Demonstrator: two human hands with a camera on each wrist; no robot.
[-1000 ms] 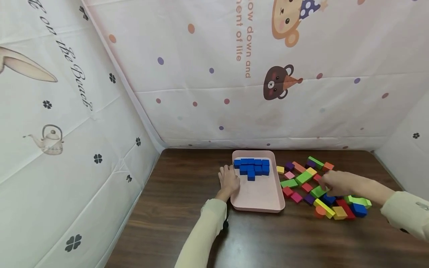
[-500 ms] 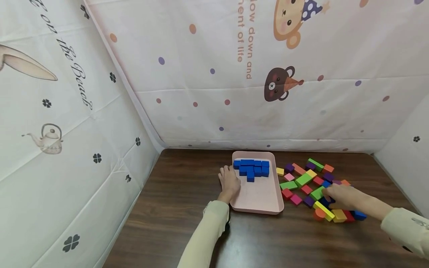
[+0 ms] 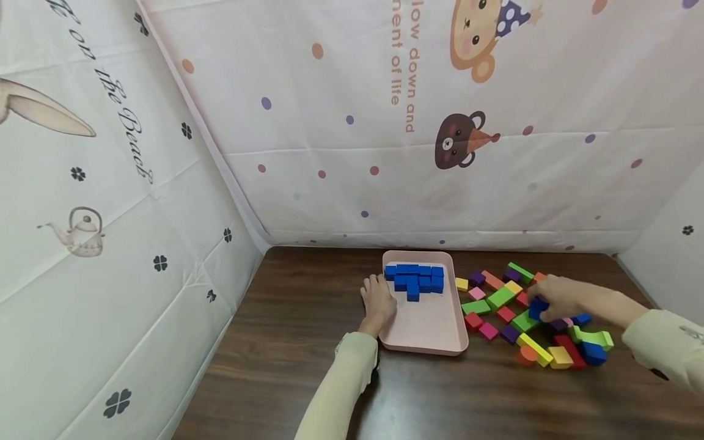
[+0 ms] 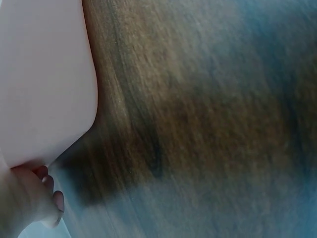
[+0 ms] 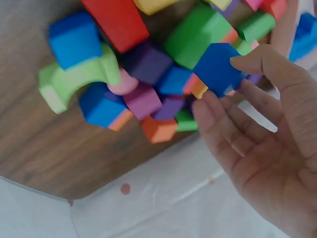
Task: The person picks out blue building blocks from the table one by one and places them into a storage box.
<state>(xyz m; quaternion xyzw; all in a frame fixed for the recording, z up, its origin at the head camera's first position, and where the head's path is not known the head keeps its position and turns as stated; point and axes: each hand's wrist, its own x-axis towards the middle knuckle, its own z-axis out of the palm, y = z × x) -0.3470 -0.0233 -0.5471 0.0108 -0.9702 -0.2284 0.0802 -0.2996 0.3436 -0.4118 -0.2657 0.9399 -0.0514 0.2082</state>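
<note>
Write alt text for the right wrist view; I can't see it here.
Right hand pinches a blue block over a jumble of colored blocks on a brown table. Pink tray edge shows at upper right; white cloth along the bottom.

Blue block (image 3: 538, 308): pinched in the right hand (image 3: 562, 297);
Pink tray (image 3: 423, 327): flat, left hand (image 3: 379, 304) at its edge;
Tray blocks (image 3: 413, 281): blue; we see them at its far end

Left arm (image 3: 342, 379): extended forward; left hand (image 3: 378, 304) back uppermost, fingers (image 4: 48, 183) bent. Right arm (image 3: 660, 339): angled inward; right hand (image 3: 557, 297) in pinch, thumb (image 5: 262, 60) opposing fingertips (image 5: 207, 108). Hands well apart.
</note>
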